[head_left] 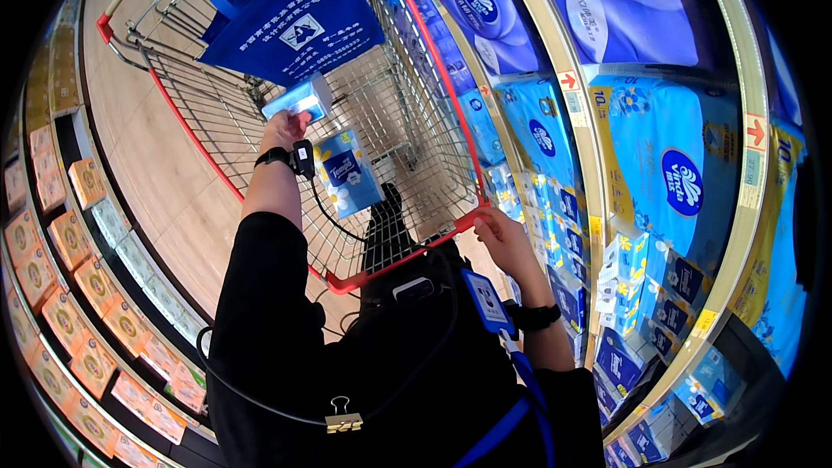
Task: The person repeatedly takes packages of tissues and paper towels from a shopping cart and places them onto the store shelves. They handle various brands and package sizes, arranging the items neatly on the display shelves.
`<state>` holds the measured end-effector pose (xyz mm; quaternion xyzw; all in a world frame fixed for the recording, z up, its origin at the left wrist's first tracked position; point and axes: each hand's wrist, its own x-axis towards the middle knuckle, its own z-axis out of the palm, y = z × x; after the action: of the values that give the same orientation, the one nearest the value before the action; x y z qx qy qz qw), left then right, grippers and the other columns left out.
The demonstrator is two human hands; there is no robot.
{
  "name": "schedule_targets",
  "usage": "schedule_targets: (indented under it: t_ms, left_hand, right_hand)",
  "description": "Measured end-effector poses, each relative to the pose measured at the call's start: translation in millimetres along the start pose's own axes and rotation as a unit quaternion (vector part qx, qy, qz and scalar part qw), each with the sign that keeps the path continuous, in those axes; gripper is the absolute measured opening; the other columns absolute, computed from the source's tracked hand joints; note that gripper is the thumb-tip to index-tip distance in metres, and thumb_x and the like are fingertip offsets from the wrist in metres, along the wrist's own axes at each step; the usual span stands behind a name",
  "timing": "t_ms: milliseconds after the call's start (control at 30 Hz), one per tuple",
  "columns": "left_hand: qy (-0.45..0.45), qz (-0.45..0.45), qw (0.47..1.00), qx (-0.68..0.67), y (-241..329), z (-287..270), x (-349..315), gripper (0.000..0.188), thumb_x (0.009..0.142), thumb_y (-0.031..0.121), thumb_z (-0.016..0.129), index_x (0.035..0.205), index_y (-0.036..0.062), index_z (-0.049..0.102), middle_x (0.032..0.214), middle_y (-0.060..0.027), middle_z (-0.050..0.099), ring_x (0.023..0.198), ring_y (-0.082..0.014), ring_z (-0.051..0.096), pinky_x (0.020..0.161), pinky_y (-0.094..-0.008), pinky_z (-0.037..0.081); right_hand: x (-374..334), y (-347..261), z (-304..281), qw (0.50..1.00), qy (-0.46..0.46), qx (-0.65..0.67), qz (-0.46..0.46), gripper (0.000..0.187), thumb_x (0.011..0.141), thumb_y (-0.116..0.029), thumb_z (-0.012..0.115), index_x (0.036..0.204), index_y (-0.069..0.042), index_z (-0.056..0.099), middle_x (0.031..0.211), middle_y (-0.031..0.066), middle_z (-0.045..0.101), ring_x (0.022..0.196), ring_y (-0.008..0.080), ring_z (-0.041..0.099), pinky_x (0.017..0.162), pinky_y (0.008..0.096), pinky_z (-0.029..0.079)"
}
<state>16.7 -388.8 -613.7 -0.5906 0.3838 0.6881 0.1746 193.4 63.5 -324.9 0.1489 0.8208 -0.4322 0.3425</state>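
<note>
Your left hand (284,128) holds a small pale blue tissue pack (301,100) above the middle of the frame, fingers closed around its lower edge, the pack lifted over the wire basket of the shopping cart (381,113). A black wristband with a small black device (303,159) sits on that wrist, and a thin black cable runs down from it toward your chest.

Just below and to the right of the held pack, a second blue tissue pack (349,172) with flower print lies tilted inside the cart. Further up, at the top centre of the frame, a dark blue cloth shopping bag (290,22) rests in the far end of the basket.

Your right hand (503,238) sits right of centre, fingers curled over the red cart handle (394,262) at its right corner, gripping it.

Along the right side of the frame, shelves (589,165) carry large blue and white packs of toilet paper and tissues (667,165). Down the left edge, low shelves hold rows of orange boxes (87,182). The floor (165,182) between them is pale and glossy.
</note>
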Motion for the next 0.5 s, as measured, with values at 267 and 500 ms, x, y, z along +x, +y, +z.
schedule_targets:
  t_ms: [267,500]
  left_hand:
    - [-0.034,0.08,0.995,-0.057,-5,-3,-26,0.021,0.095,0.028,0.054,0.08,0.0135,0.053,0.06,0.0007,0.047,0.052,-0.0129,0.043,0.048,-0.0271,0.036]
    - [-0.099,0.288,0.952,0.036,7,20,-166,0.026,0.094,0.025,0.058,0.073,0.0112,0.052,0.064,0.0017,0.049,0.049,-0.009,0.038,0.046,-0.0259,0.03]
  right_hand:
    - [-5,17,0,0.998,-0.012,0.064,-0.012,0.031,0.102,-0.022,0.06,0.125,-0.001,0.061,0.092,0.0092,0.07,0.084,0.0152,0.067,0.076,0.029,0.054]
    - [-4,21,-25,0.98,-0.083,0.172,-0.06,0.035,0.104,-0.026,0.056,0.128,-0.001,0.059,0.095,0.0067,0.069,0.086,0.0131,0.065,0.078,0.0282,0.053]
